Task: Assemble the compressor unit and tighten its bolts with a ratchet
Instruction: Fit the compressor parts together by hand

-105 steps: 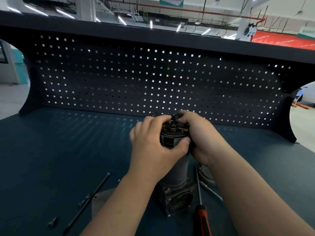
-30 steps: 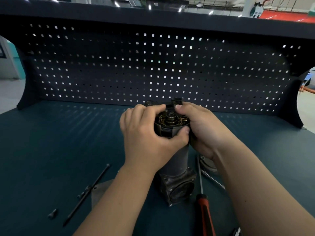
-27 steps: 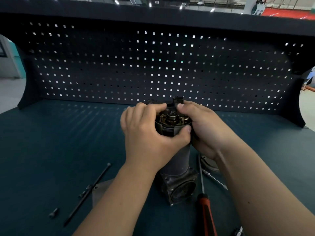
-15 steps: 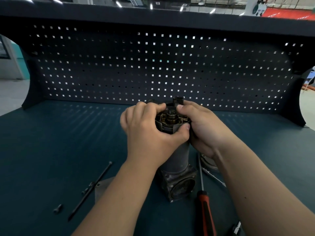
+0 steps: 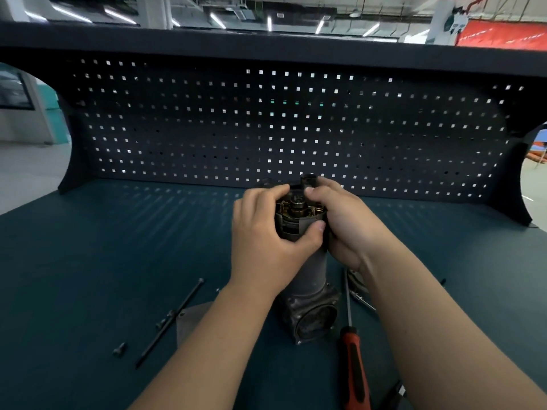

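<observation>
We grip the compressor unit (image 5: 305,270) top with left hand (image 5: 266,235) and right hand (image 5: 343,220) — long bolts (image 5: 170,321) wait unfitted, near left, so lots remains.

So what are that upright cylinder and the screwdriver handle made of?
Cylinder: likely metal, dull grey, worn and scuffed at its square base. Screwdriver handle: probably plastic or rubber, matte red with black inlay; its thin shaft glints like steel.

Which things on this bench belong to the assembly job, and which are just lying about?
Job: compressor unit, gripped by left hand and right hand; long bolt; short bolt; probably the metal plate.
Lying about: red-handled screwdriver.
</observation>
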{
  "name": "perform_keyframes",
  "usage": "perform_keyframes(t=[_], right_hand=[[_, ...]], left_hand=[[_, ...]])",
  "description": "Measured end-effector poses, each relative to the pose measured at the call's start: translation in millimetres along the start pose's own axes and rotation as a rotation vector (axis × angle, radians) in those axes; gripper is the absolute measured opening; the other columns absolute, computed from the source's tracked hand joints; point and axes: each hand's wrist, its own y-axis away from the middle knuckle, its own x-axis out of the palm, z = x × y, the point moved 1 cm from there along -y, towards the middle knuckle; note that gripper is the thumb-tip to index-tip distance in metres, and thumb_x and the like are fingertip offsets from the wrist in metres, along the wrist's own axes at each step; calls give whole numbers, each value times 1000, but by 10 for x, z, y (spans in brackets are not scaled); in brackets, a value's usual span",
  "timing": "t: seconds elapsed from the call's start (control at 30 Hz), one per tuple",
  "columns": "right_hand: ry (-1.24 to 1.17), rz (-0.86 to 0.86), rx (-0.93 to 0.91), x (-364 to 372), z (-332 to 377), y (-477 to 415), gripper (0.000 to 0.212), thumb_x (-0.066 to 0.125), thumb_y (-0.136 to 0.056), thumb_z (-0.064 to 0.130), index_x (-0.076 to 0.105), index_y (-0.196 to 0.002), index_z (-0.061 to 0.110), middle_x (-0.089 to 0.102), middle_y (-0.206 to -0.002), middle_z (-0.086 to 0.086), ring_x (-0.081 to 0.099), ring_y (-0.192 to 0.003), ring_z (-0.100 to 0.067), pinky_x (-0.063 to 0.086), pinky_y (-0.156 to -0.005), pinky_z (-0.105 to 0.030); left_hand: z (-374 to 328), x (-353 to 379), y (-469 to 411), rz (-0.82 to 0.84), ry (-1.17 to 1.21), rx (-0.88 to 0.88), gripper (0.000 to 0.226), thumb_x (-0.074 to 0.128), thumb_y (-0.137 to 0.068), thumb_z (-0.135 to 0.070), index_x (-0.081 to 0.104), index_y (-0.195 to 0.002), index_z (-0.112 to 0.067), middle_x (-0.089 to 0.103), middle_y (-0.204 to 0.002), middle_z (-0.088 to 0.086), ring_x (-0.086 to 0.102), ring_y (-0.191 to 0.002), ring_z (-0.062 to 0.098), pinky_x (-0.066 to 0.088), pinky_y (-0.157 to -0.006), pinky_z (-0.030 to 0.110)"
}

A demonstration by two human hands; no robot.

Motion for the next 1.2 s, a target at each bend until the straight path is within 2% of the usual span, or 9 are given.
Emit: perform_keyframes(t=[0.2, 0.37, 0.47, 0.53, 0.67, 0.8, 0.9, 1.07, 1.2], right_hand=[[21, 6, -86, -134, -70, 36, 35, 56, -93, 19, 52, -125, 33, 74, -96, 1, 72, -89, -17, 58, -72, -32], [58, -46, -113, -222, -85, 96, 38, 58, -78, 26, 58, -114, 37, 74, -101, -1, 72, -90, -20, 58, -77, -37], [113, 5, -122, -299, -50, 162, 41, 54, -74, 23, 62, -113, 28, 73, -104, -4, 70, -98, -21, 54, -85, -40], [129, 47, -122, -335, -21, 194, 40, 52, -75, 20, 62, -114, 24, 72, -109, -4, 67, -104, -21, 51, -91, -39], [134, 98, -101, -332, 25, 183, 38, 52, -77, 19, 64, -112, 21, 71, -112, -6, 66, -106, -21, 49, -93, -38], [302, 120, -16, -319, 132, 141, 32, 55, -90, 22, 61, -121, 15, 69, -116, -7, 64, -109, -22, 46, -99, -39], [503, 228, 126, -288, 278, 140, 34, 62, -80, 34, 65, -108, 16, 71, -111, -8, 65, -103, -24, 48, -94, -42], [731, 347, 339, -176, 514, 85, 46, 64, -69, 40, 67, -108, 15, 72, -109, -7, 66, -102, -28, 45, -100, -55], [810, 360, 484, -123, 601, 59, 55, 62, -68, 43, 65, -116, 16, 71, -113, -7, 64, -108, -30, 43, -98, -61]], left_hand=[[-51, 221, 162, -34, 176, -66, 81, 63, -67, -48, 39, -139, -18, 32, -127, -16, 33, -117, 5, 26, -95, 1], [-59, 264, 183, -11, 170, 25, 92, 66, -66, -55, 24, -144, -33, 25, -135, -17, 24, -127, 6, 27, -106, 30], [30, 196, 108, 43, 489, -178, 85, 54, -67, -75, 17, -140, -51, 24, -144, -20, 24, -137, -4, 27, -105, 20], [119, 173, -23, 101, 583, -337, 77, 44, -67, -77, 28, -137, -53, 39, -133, -32, 40, -118, -21, 34, -92, 13], [162, 191, -155, 325, 574, -440, 50, 47, -65, -74, 61, -108, -54, 68, -105, -27, 61, -100, -9, 47, -83, 18], [226, 55, -225, 243, 460, -419, 39, 52, -61, -76, 58, -94, -55, 65, -108, -14, 61, -96, -1, 44, -75, 21], [258, -45, -257, 305, 337, -360, 33, 46, -61, -82, 52, -86, -62, 58, -111, -12, 55, -96, -6, 39, -73, 19], [215, -98, -244, 321, 355, -301, 45, 39, -66, -82, 46, -96, -50, 57, -90, -46, 48, -83, -29, 37, -64, -2], [170, -70, -250, 259, 366, -302, 43, 42, -68, -78, 48, -97, -46, 54, -86, -49, 51, -82, -26, 35, -63, -4]])
